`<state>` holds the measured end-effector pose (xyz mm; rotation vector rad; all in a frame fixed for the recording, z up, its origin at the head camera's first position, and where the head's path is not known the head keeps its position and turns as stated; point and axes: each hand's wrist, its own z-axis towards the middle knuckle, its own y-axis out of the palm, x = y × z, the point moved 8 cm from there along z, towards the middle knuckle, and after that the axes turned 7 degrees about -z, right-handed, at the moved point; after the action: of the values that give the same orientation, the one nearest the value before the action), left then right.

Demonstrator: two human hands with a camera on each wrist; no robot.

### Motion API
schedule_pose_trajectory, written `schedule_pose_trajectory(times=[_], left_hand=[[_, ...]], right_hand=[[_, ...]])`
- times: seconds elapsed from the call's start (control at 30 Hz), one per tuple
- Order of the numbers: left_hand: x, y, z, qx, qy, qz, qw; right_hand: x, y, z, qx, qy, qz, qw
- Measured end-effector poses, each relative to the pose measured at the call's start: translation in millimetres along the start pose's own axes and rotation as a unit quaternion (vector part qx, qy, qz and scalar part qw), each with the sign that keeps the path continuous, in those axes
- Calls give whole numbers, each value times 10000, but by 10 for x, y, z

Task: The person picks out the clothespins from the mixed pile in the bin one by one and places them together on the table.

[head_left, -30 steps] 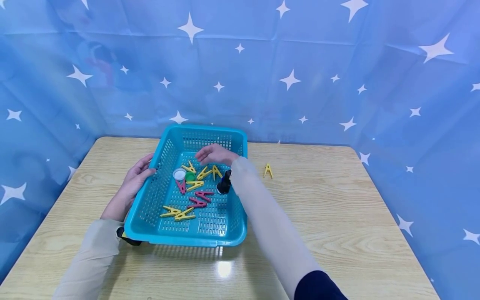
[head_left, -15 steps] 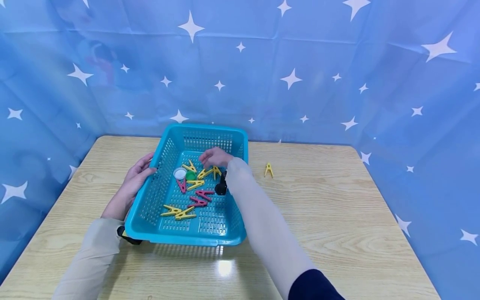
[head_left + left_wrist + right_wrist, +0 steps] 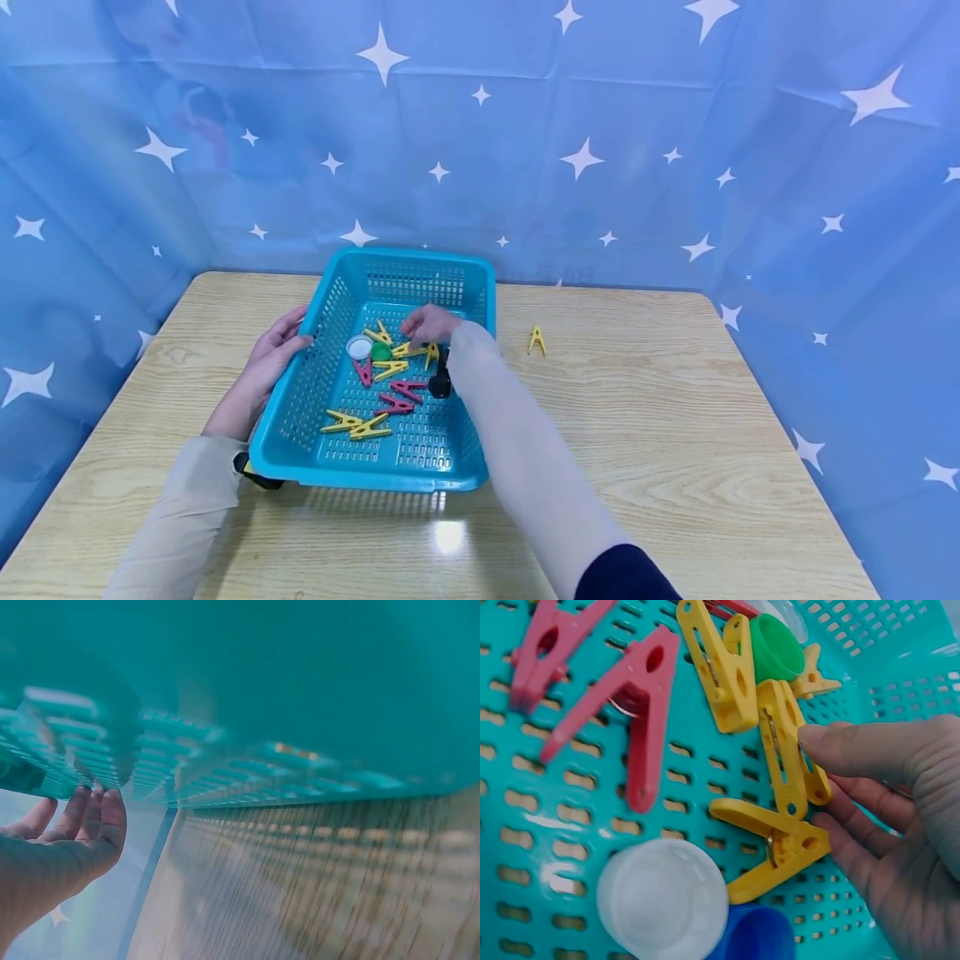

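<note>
A turquoise perforated basket stands tilted on the table. My left hand grips its left side, thumb at the rim and fingers against the outer wall. Inside the basket, my right hand pinches a yellow clothespin between thumb and fingers. A second yellow clothespin lies right beside those fingers. Close by are a green cap, another yellow clothespin and a pink-red clothespin. A white cap and a blue cap show only in the right wrist view.
Two yellow clothespins lie near the basket's front. A white round lid sits by the green cap. Outside, one yellow clothespin rests on the wooden table. A blue starry curtain hangs behind.
My right hand has lowered into the basket and closed on a yellow clothespin, which has turned slightly. The left hand and basket stay in place.
</note>
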<state>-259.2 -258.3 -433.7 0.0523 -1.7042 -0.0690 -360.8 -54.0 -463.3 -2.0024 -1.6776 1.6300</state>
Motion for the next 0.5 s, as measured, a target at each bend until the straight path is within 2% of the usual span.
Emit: schedule_pose_trajectory(times=[0.23,0.5], left_hand=[[17,9,-16,15,35,121,9999],[11,20,-31,3,6,62,10000]], right_hand=[[8,48,17,84,-5,-222,9997],[-26,32,-25,74,-28,-830,9965]])
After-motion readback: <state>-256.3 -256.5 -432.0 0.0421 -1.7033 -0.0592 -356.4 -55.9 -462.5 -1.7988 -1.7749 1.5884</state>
